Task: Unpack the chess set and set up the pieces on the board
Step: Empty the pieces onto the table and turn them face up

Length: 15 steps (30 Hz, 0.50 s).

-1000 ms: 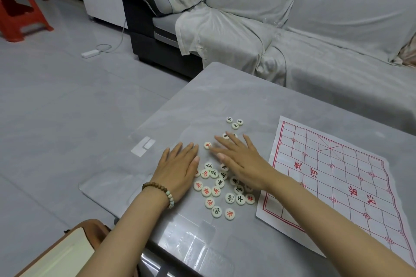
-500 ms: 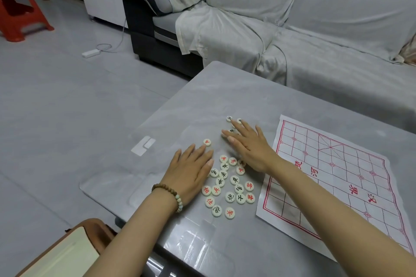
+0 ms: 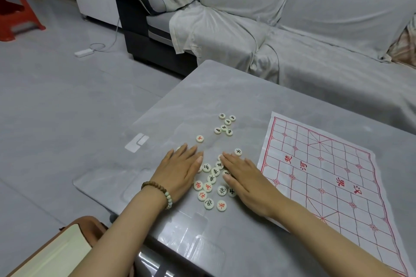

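About 23 visible chess pieces (image 3: 211,179), 1 paper board (image 3: 326,177), 1 left hand (image 3: 180,172), 1 right hand (image 3: 248,183), 1 bracelet (image 3: 158,189)

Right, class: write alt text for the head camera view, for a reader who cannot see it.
A person's left hand and right hand lie flat on a grey table, flanking a loose cluster of round white chess pieces marked red or black. A red-lined paper board lies right of them, bare of pieces; a covered sofa stands behind.
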Each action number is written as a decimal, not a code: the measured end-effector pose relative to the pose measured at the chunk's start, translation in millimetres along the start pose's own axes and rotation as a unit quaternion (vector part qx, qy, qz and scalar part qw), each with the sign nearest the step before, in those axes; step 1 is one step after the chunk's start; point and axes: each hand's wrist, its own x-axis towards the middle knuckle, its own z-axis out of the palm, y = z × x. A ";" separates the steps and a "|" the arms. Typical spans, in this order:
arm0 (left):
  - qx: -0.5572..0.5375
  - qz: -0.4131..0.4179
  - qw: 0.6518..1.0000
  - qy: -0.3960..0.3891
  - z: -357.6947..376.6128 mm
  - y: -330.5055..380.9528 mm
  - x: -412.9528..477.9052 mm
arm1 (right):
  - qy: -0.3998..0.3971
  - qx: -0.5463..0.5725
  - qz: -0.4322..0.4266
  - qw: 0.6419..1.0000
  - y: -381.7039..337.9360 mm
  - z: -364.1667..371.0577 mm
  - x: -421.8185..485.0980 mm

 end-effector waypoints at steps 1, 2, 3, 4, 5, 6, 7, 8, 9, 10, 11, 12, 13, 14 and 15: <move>-0.002 -0.002 1.000 0.003 -0.1 -0.3 -0.3 | -0.002 -0.001 0.007 1.000 -2.5 0.6 -3.0; -0.006 -0.004 1.000 0.005 -0.2 -0.8 -0.4 | -0.001 -0.007 0.010 1.000 -5.1 0.7 -6.2; -0.009 -0.006 1.000 0.006 -0.6 -1.5 -0.9 | -0.002 -0.019 0.008 1.000 -7.5 0.5 -9.5; -0.011 -0.007 1.000 0.007 -0.8 -2.6 -0.9 | -0.005 -0.034 -0.003 0.999 -10.0 -0.2 -12.7; -0.012 -0.007 1.000 0.008 -1.1 -3.4 -1.1 | -0.013 -0.047 -0.023 0.999 -12.7 -0.8 -15.5; -0.011 -0.006 1.000 0.009 -1.2 -3.7 -1.1 | -0.027 -0.057 -0.045 0.997 -15.3 -1.0 -17.2; -0.007 -0.006 1.000 0.009 -1.0 -4.2 -1.2 | -0.043 -0.066 -0.063 0.995 -17.8 -0.9 -18.3; -0.005 -0.004 1.000 0.009 -1.1 -4.4 -1.2 | -0.056 -0.074 -0.074 0.993 -19.9 -0.8 -18.2; -0.004 -0.003 1.000 0.009 -1.1 -4.7 -1.1 | -0.062 -0.082 -0.078 0.992 -21.5 -0.8 -17.0; -0.005 -0.003 1.000 0.009 -1.1 -4.9 -0.9 | -0.063 -0.087 -0.077 0.991 -22.9 -1.2 -14.9; -0.005 -0.005 1.000 0.009 -1.2 -5.2 -0.5 | -0.062 -0.092 -0.074 0.991 -23.6 -1.6 -11.7; 0.001 -0.008 1.000 0.011 -1.1 -6.1 0.0 | -0.059 -0.097 -0.073 0.991 -24.9 -1.8 -7.7; 0.015 -0.012 1.000 0.016 -1.3 -7.3 0.7 | -0.056 -0.101 -0.073 0.991 -25.7 -1.5 -3.0; 0.031 -0.016 0.999 0.022 -1.6 -8.6 1.3 | -0.051 -0.104 -0.073 0.991 -27.1 -1.8 2.1; 0.044 -0.022 0.998 0.027 -1.7 -10.1 1.7 | -0.049 -0.105 -0.073 0.991 -27.7 -1.5 7.7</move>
